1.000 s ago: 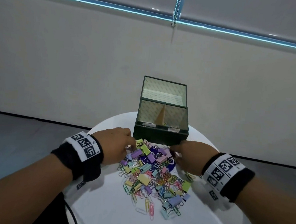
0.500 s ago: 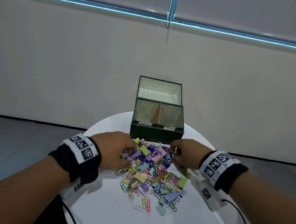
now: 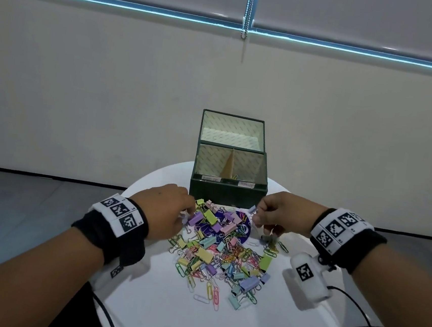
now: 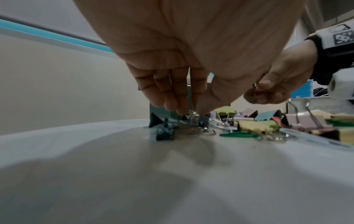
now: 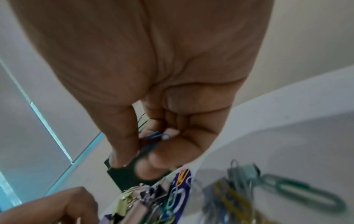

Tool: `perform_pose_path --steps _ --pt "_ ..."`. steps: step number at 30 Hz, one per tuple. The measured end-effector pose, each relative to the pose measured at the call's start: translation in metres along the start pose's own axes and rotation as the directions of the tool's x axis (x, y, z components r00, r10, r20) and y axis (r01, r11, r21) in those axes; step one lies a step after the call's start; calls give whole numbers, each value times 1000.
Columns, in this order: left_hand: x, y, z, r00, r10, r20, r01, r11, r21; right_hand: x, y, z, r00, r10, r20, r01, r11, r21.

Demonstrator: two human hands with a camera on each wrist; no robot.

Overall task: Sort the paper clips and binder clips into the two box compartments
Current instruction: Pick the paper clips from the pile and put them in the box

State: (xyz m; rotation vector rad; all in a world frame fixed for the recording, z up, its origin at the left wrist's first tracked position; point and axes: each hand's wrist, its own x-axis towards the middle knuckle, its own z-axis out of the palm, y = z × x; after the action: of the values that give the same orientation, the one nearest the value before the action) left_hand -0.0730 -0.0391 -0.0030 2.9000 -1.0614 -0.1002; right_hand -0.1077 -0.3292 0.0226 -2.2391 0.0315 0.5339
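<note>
Both hands are down at the heap of clips point(image 3: 223, 253), which spreads across the middle of the round white worktop point(image 3: 169, 311) in the lower centre of the head view: pastel binder clips and coloured paper clips all mixed together, some lying on a dark blue printed disc point(image 3: 240, 227).

The left hand point(image 3: 164, 212) sits at the left edge of the heap. In its wrist view the fingers point(image 4: 164, 97) point straight down, and thumb and fingertips close on the wire handles of a small dark binder clip point(image 4: 164, 133) lying on the worktop, so a narrow pinch right at the surface.

The right hand point(image 3: 282, 213) hovers at the upper right edge of the heap, fingers curled in. Its wrist view shows blue paper clips point(image 5: 155, 140) tucked between thumb and curled fingers point(image 5: 191, 121); how many, I cannot tell.

Just behind the heap, centre frame, stands the dark green box point(image 3: 228, 193), its lid point(image 3: 233, 132) propped upright at the back. A cardboard divider point(image 3: 229, 166) splits it into left and right compartments, each with a small white label on the front rim. Something small lies by the divider on the right side; too small to name.

A white tagged device point(image 3: 309, 277) hangs beneath the right wrist, lower right.
</note>
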Motion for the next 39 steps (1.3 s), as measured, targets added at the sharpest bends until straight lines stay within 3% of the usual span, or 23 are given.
perform_pose_path --steps 2,4,11,14,18,20,22,24,26,29,32,37,39 --pt "-1 1 1 995 39 -96 -39 999 6 -3 -4 6 999 -26 32 21 987 157" --pt "-2 6 1 979 88 -186 -90 996 -2 -5 -10 15 997 -46 64 33 981 192" --pt "5 28 -6 968 247 -36 -244 967 68 -1 -28 51 976 -111 185 82 984 156" --pt "2 25 -4 982 183 -36 -179 980 86 3 -26 40 992 -66 110 45 981 187" --pt "0 25 -5 987 128 -92 -121 989 85 9 -15 16 986 109 -125 -61 938 340" --pt "4 25 -6 991 120 -61 -114 989 94 14 -10 10 975 126 -183 -90 978 190" --pt "10 25 -4 989 150 -20 -147 983 110 19 -10 11 978 16 -206 -62 973 -220" --pt "14 28 -3 983 186 4 -185 978 95 22 -12 19 982 -99 -160 -8 828 -561" --pt "18 37 -6 979 184 84 -192 976 99 24 -13 28 984 -129 -120 7 708 -706" --pt "25 47 -5 959 148 242 -179 978 112 26 -14 33 989 -110 -97 -5 637 -771" --pt "33 45 -1 953 229 199 -270 939 213 27 -10 33 987 -123 -106 -5 627 -779" --pt "40 49 -16 966 188 178 -229 942 246 30 -2 32 990 -86 -110 -34 616 -787" --pt "49 58 -20 962 234 140 -261 939 224 30 -1 26 992 -81 -101 -23 658 -753"
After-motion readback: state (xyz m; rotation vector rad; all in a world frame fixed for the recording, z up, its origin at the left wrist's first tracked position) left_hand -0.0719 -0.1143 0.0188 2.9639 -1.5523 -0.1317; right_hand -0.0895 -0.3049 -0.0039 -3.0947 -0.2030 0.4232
